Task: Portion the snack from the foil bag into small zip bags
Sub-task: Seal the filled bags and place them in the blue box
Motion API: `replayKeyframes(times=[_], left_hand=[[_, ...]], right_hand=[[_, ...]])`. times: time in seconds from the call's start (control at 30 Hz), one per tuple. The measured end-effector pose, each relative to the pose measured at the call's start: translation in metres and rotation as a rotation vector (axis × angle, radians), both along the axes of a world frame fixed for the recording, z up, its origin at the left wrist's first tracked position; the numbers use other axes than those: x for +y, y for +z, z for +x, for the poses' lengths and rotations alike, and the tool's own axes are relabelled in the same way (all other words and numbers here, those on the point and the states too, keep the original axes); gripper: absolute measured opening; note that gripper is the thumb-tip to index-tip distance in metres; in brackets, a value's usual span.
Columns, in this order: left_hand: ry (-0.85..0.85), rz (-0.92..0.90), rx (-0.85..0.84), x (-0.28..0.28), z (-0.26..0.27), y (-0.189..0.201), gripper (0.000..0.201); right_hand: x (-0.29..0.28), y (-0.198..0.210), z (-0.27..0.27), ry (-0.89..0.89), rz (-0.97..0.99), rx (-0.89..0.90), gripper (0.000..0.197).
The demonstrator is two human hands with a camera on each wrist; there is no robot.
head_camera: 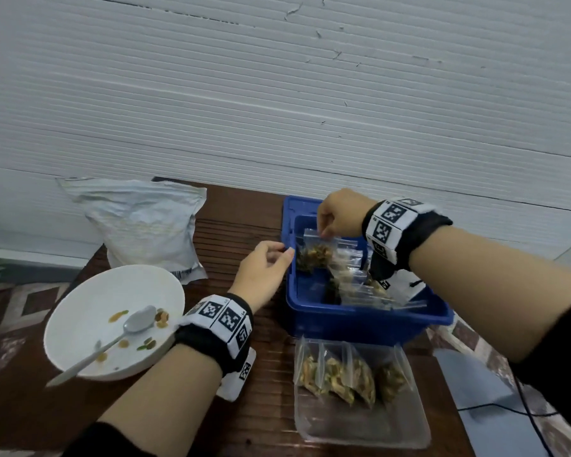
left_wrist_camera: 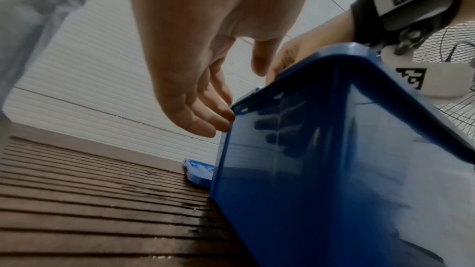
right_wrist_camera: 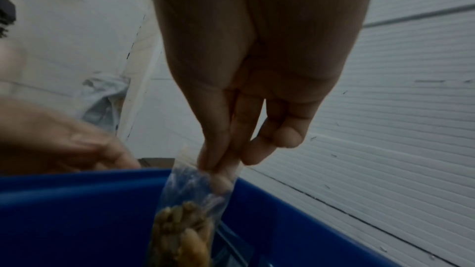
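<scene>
No legible text anywhere. Only black-and-white square code markers on both wristbands (head_camera: pixel 223 319) (head_camera: pixel 391 222); tiny characters beside them too small to read. Foil bag (head_camera: pixel 139 222) print too faint.

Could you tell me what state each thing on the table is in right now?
Foil bag: opened, slumped against the wall.
White bowl: nearly empty, spoon inside.
Filled zip bag: pinched at its top by the right hand, hanging inside the blue bin.
Left hand: open, fingertips at the bin's rim.
Clear container: holds filled zip bags standing upright.
</scene>
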State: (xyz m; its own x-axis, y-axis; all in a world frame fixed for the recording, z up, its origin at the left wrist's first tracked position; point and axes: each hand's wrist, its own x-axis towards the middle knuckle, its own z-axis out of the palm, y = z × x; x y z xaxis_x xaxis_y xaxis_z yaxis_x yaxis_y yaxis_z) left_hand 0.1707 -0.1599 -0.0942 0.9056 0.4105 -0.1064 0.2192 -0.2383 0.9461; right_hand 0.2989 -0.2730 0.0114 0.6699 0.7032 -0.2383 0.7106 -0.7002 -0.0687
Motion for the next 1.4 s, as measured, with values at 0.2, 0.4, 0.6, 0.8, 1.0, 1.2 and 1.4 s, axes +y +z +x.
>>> replayKeyframes(times=[0.2, 0.4, 0.6, 0.8, 1.0, 1.2, 1.4], left_hand=[[-0.064, -0.080, 0.016, 0.008, 0.014, -0.009, 0.038], [-0.060, -0.147, 0.007, 0.007, 0.018, -0.016, 0.034], [-0.029, -0.114, 0.012, 0.007, 0.015, -0.019, 0.035], [-0.013, -0.060, 0.023, 0.004, 0.004, -0.012, 0.039], [-0.046, 0.029, 0.060, -0.011, -0.015, 0.001, 0.041], [-0.088, 0.097, 0.125, -0.027, -0.034, 0.012, 0.056], [-0.131, 0.199, 0.119, -0.043, -0.053, 0.020, 0.052]], right_hand=[[0.022, -0.026, 0.021, 0.062, -0.160, 0.104, 0.013], [0.032, -0.042, 0.030, 0.121, -0.287, -0.061, 0.019], [0.031, -0.044, 0.028, 0.128, -0.312, -0.149, 0.019], [0.012, -0.027, 0.025, 0.038, -0.043, 0.003, 0.012], [-0.023, -0.012, -0.006, -0.084, 0.270, 0.162, 0.014], [-0.065, -0.017, -0.048, -0.154, 0.329, 0.191, 0.024], [-0.105, -0.027, -0.090, -0.248, 0.292, 0.213, 0.034]])
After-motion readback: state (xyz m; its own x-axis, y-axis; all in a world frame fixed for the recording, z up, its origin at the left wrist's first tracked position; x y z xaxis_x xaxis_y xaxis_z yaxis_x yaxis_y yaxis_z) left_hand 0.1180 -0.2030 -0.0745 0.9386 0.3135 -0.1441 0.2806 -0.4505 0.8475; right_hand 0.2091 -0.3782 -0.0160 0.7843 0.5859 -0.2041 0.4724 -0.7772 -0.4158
